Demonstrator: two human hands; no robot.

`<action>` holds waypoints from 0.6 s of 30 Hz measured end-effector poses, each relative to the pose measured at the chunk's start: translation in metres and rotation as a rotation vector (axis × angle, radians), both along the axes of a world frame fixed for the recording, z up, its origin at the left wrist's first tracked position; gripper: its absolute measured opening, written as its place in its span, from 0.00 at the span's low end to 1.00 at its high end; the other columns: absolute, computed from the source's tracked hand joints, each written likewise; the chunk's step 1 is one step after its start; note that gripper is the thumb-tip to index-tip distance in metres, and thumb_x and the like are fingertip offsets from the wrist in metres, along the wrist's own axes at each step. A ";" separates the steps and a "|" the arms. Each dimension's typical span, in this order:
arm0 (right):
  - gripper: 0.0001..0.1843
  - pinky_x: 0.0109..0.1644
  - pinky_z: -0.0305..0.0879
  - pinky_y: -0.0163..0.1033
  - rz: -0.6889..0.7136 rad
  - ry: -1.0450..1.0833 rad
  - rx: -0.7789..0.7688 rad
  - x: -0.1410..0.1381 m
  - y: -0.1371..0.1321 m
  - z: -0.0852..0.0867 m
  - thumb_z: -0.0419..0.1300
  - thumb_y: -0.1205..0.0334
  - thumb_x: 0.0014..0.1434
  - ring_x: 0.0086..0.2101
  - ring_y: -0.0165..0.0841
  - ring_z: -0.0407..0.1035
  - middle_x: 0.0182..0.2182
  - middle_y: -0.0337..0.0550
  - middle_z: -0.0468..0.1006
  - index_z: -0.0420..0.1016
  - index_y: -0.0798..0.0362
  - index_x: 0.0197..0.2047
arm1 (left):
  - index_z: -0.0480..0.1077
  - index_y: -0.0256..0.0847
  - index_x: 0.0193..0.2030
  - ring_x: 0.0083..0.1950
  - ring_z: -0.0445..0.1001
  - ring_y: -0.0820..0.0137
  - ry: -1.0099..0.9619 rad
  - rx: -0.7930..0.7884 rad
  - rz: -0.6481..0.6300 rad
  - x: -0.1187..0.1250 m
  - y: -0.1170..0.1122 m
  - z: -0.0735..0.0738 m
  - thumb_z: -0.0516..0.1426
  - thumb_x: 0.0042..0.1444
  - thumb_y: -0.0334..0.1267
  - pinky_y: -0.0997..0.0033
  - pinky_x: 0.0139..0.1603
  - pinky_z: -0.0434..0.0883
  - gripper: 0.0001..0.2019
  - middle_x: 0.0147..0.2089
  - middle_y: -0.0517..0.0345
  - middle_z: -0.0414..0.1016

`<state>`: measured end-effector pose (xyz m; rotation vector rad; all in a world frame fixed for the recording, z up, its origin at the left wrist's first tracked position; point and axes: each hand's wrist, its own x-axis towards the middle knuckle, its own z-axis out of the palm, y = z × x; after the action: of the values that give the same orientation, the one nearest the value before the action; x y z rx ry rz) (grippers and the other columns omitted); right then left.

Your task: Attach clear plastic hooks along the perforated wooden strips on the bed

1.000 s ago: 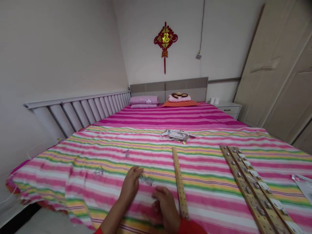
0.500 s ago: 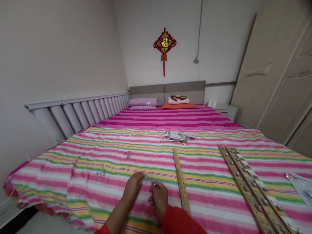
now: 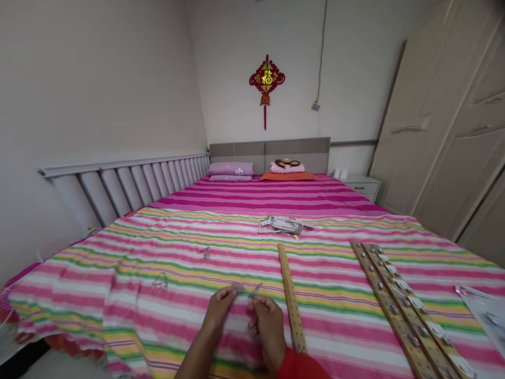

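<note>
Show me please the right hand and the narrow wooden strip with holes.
right hand (image 3: 269, 327), head view, on the back of the hand
narrow wooden strip with holes (image 3: 291, 297), head view, on its middle

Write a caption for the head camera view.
Left hand and right hand pinch small shiny pieces over a striped bedspread beside a perforated wooden strip.

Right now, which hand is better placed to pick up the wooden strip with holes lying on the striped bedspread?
Probably the right hand: it sits just beside the perforated wooden strip, with nothing between them. The left hand lies farther away, with the right hand in between.
</note>
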<state>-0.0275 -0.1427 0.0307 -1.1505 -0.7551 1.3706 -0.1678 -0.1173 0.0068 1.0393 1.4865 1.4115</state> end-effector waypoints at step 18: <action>0.21 0.14 0.52 0.28 0.157 0.110 0.011 0.080 -0.023 0.027 0.70 0.49 0.38 0.12 0.21 0.61 0.24 0.40 0.79 0.73 0.56 0.31 | 0.76 0.39 0.37 0.40 0.71 0.59 0.756 0.215 0.238 0.020 -0.009 -0.035 0.50 0.56 0.43 0.56 0.45 0.68 0.15 0.37 0.49 0.75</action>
<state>0.0524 -0.1655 0.0573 -1.0154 -0.7863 1.5456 -0.1477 -0.1263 -0.0279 1.7014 2.0724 1.4337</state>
